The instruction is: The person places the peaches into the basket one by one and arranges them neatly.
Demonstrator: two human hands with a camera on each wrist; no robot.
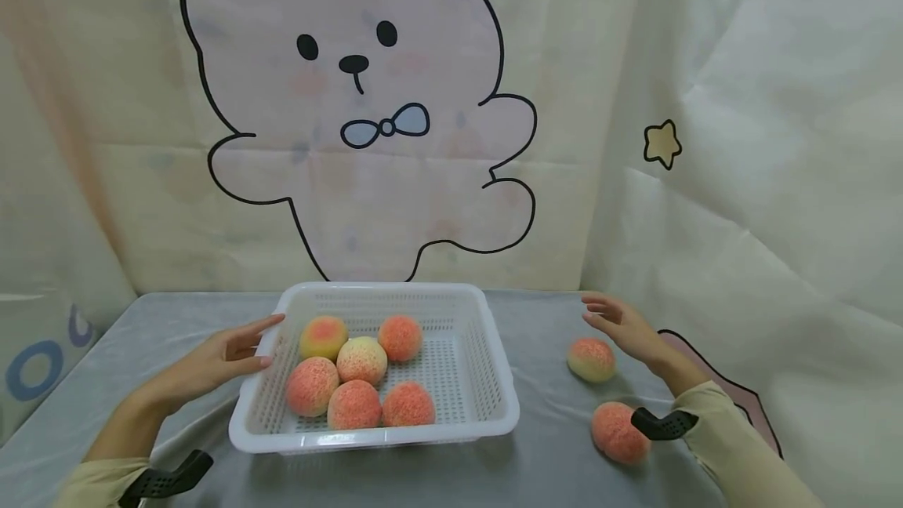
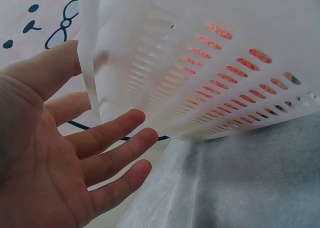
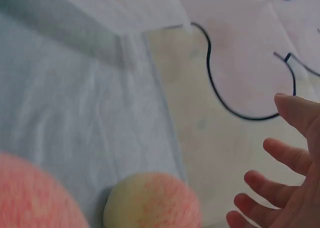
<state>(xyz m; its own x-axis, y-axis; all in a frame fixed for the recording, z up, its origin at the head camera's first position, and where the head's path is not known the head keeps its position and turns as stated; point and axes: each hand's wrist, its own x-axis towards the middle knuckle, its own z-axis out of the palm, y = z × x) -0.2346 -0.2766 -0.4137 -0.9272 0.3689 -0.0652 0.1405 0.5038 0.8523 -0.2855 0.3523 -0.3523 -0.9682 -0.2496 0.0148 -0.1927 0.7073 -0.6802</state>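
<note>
A white plastic basket (image 1: 458, 439) with slotted walls stands on the table and holds several toy peaches (image 1: 353, 404). At its left rim is my left hand (image 1: 219, 359), the thumb and a fingertip right at the edge. Seen in the left wrist view, the other fingers (image 2: 117, 160) spread loosely beside the slotted wall. My right hand (image 1: 628, 329) hovers to the right of the basket, fingers relaxed and holding nothing. Just below it lies a yellow-and-pink peach (image 1: 591, 360). A redder peach (image 1: 619, 433) rests nearer to me, partly behind the black wrist strap.
A grey cloth covers the table (image 1: 543, 477). Behind it hangs a pale curtain (image 1: 564, 139) with a cartoon bear, and another sheet (image 1: 776, 179) with a star closes off the right side. Black straps (image 1: 176, 477) sit on both sleeves.
</note>
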